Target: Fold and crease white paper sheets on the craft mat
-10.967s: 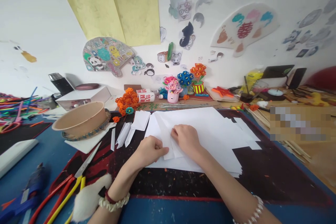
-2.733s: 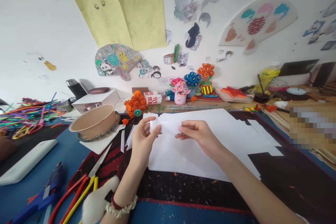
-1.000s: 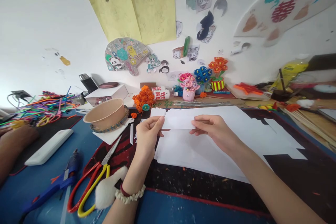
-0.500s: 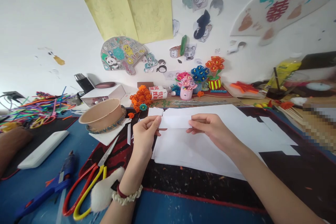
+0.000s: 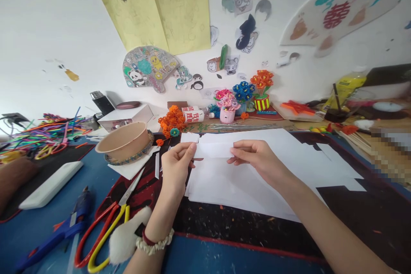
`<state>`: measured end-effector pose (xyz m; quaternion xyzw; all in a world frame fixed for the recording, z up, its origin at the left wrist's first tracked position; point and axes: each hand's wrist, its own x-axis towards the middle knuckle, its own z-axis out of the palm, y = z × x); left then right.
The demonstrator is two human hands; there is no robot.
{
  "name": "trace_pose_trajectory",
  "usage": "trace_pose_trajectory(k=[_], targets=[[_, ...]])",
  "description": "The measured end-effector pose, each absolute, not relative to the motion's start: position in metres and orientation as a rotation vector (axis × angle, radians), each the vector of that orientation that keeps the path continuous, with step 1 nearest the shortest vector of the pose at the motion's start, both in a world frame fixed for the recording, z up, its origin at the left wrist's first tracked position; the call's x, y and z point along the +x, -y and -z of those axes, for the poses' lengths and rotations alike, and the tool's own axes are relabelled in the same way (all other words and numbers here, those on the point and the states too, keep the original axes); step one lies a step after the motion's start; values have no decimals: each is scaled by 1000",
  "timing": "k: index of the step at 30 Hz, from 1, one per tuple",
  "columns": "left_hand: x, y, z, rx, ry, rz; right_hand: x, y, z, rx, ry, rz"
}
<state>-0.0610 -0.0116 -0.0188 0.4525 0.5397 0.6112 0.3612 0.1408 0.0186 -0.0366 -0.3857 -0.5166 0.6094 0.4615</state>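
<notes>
A small white paper strip [image 5: 213, 150] is stretched between my two hands, above larger white sheets [image 5: 237, 184]. My left hand [image 5: 180, 158] pinches its left end between thumb and fingers. At the right end, the thumb and fingers of my right hand [image 5: 252, 154] are closed on the same strip. The sheets lie on a dark mat [image 5: 244, 224] with a red edge. Left of my left wrist are open scissors [image 5: 120, 209] with red and yellow handles, beside a white fluffy piece [image 5: 125, 239].
A blue glue gun [image 5: 64, 231], a white case [image 5: 51, 185] and a round tan container [image 5: 123, 141] stand or lie at left. Pipe-cleaner flowers [image 5: 173, 120] and small flower pots [image 5: 227, 115] line the back. Another person's arm [image 5: 16, 177] shows at far left.
The view has shifted very slightly. Both hands keep the same hold on the paper strip.
</notes>
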Motion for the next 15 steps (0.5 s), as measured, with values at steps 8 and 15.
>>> trace_pose_trajectory(k=[8, 15], targets=[[-59, 13, 17, 1227, -1382, -1577, 140, -18, 35, -974, 1286, -1383], [-68, 7, 21, 1329, -1481, -1420, 145, -21, 30, -1026, 1238, -1251]])
